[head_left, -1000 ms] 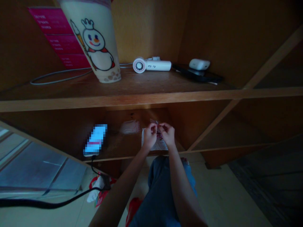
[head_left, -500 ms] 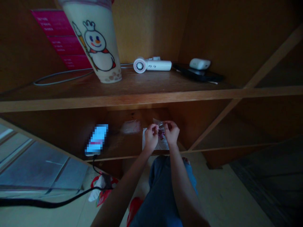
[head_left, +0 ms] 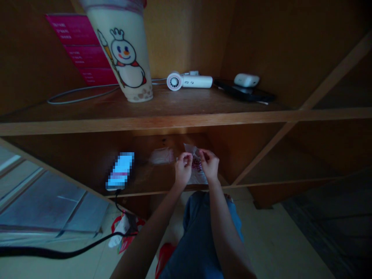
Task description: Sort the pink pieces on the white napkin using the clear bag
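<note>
Our left hand (head_left: 183,169) and right hand (head_left: 210,164) pinch a clear bag (head_left: 192,148) between closed fingertips, above the lower shelf (head_left: 154,179); its free corner points away from us, its long axis unclear.

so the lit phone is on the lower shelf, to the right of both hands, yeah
Not quite: the head view shows the lit phone left of both the left hand and the right hand. It is on the lower shelf, as you say.
</note>
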Tool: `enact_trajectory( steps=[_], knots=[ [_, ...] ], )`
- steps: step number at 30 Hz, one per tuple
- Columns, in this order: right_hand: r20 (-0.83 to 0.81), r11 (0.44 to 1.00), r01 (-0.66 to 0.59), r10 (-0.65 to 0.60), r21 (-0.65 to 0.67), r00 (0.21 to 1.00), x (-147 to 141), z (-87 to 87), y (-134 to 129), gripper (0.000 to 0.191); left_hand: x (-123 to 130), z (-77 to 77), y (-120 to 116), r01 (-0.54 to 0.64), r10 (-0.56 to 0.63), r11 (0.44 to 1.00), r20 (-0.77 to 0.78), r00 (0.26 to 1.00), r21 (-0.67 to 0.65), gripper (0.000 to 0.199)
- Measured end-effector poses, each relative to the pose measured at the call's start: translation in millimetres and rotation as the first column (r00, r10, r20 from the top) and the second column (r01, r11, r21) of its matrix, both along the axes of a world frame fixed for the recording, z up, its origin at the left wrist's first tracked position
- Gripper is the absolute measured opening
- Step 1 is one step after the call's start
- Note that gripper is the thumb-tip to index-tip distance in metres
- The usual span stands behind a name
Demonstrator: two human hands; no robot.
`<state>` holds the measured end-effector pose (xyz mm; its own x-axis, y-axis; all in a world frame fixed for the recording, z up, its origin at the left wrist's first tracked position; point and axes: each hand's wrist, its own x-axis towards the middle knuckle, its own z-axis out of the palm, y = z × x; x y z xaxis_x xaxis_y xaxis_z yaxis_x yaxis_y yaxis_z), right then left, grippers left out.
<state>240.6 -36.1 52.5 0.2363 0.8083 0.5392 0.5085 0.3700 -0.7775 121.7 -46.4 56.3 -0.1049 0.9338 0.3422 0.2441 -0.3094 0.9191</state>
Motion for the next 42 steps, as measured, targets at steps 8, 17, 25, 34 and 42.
enact_trajectory(
  steps=[8, 17, 25, 34, 42],
  knots=[
    [-0.259, 0.971, -0.237, 0.226, -0.012, 0.939, -3, 4.3, -2, 0.024, -8, -12.9, 10, -0.188, 0.179, 0.980, 0.121, 0.976, 0.069, 0.033],
    [-0.450, 0.979, -0.202, 0.182, 0.004, 0.874, 7, -4.1, 7, 0.021, -9, -20.7, 15, -0.036, 0.047, 0.998, 0.266, 0.963, -0.044, 0.028],
    [-0.522, 0.993, -0.117, 0.114, 0.028, 0.845, 7, -0.4, 6, 0.026, -8, -13.6, 14, -0.002, 0.021, 0.999, 0.371, 0.928, -0.052, 0.032],
    [-0.442, 0.976, -0.216, 0.186, -0.018, 0.878, 0, -1.7, 5, 0.024, -12, -13.4, 15, -0.053, 0.054, 0.999, 0.270, 0.961, -0.012, 0.028],
    [-0.536, 0.974, -0.223, 0.174, -0.027, 0.826, 1, -2.5, 7, 0.030, -9, -7.6, 11, 0.016, -0.027, 0.998, 0.178, 0.984, 0.066, 0.022]
  ],
)
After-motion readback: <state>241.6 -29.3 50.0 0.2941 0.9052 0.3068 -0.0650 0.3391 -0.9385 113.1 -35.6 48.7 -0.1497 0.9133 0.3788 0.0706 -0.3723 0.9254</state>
